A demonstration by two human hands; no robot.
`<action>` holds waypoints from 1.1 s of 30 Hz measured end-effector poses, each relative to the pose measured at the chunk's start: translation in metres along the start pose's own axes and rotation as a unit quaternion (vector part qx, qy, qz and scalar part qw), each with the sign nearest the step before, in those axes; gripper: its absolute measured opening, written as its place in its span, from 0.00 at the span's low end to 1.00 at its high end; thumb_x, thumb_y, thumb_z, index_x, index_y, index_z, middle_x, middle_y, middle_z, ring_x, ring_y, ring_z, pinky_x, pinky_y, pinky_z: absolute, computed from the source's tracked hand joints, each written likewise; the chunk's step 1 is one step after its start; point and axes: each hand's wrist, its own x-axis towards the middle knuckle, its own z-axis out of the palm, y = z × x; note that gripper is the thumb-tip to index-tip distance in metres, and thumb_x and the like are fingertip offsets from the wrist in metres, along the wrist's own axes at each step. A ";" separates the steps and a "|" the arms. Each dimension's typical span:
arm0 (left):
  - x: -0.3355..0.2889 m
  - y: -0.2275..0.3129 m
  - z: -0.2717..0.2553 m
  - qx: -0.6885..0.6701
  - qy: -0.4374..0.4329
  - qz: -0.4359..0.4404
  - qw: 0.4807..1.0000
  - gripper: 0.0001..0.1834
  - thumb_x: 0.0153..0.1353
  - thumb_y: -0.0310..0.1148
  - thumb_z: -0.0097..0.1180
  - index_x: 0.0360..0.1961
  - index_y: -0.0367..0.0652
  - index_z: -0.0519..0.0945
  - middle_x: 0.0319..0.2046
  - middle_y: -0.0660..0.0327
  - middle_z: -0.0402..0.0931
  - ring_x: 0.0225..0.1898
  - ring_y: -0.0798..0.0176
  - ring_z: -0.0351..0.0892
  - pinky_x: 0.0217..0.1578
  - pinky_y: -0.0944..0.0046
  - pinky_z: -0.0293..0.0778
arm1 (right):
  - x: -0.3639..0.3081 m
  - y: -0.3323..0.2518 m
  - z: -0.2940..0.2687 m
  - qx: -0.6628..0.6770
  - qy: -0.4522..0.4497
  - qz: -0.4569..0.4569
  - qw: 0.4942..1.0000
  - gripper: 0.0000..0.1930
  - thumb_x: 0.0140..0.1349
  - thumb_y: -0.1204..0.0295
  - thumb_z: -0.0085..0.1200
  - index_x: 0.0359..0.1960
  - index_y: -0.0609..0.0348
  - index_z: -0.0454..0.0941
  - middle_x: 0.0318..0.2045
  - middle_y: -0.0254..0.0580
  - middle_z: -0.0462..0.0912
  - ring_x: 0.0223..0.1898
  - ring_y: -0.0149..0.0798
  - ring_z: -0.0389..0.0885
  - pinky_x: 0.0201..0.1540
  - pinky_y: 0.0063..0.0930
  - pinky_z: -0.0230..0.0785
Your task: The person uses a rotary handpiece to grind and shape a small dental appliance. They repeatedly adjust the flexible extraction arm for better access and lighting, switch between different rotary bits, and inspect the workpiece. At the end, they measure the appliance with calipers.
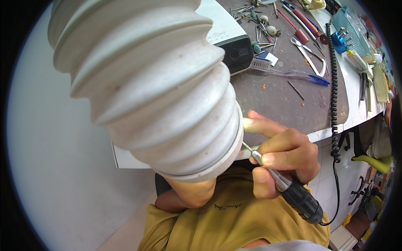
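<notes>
My right hand (295,150) is closed in a pen-like grip round a rotary handpiece (299,196) with a silver nose and black body. Its thin metal bur (247,146) points up and left, toward the rim of a wide white corrugated hose (155,96). That hose fills the left and middle of the head view. Below its mouth my left forearm (190,193) shows, but the left hand is hidden behind the hose. Whatever the bur tip meets is hidden there too.
On the brown mat (276,98) lie a clear toothbrush (293,74), metal calipers (310,56), a loose bur (296,90) and several scattered burs. A black coiled cord (333,96) crosses the right side. A blue bur stand (341,40) and teal basket (351,29) stand beyond.
</notes>
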 end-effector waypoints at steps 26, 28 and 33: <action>0.000 -0.003 0.000 0.022 -0.002 0.037 0.999 0.14 0.57 0.13 0.60 0.44 0.29 0.75 0.37 0.50 0.79 0.38 0.60 0.83 0.40 0.62 0.83 | 0.000 -0.003 -0.002 -0.002 -0.020 0.015 1.000 0.14 0.58 0.74 0.61 0.42 0.66 0.71 0.26 0.47 0.77 0.40 0.62 0.85 0.56 0.63 0.71; 0.000 -0.002 -0.001 0.032 -0.010 0.040 0.999 0.14 0.57 0.13 0.60 0.44 0.29 0.75 0.37 0.50 0.79 0.38 0.60 0.83 0.41 0.62 0.83 | 0.001 -0.003 -0.003 -0.008 -0.028 0.014 0.999 0.14 0.58 0.74 0.61 0.42 0.66 0.71 0.26 0.47 0.77 0.41 0.62 0.85 0.56 0.63 0.71; 0.003 0.005 0.008 0.030 0.005 0.033 0.999 0.13 0.56 0.13 0.60 0.44 0.28 0.75 0.37 0.49 0.80 0.38 0.60 0.83 0.41 0.62 0.82 | -0.001 -0.002 0.001 0.012 0.005 0.016 1.000 0.13 0.58 0.74 0.62 0.40 0.66 0.71 0.25 0.48 0.77 0.38 0.62 0.85 0.55 0.61 0.73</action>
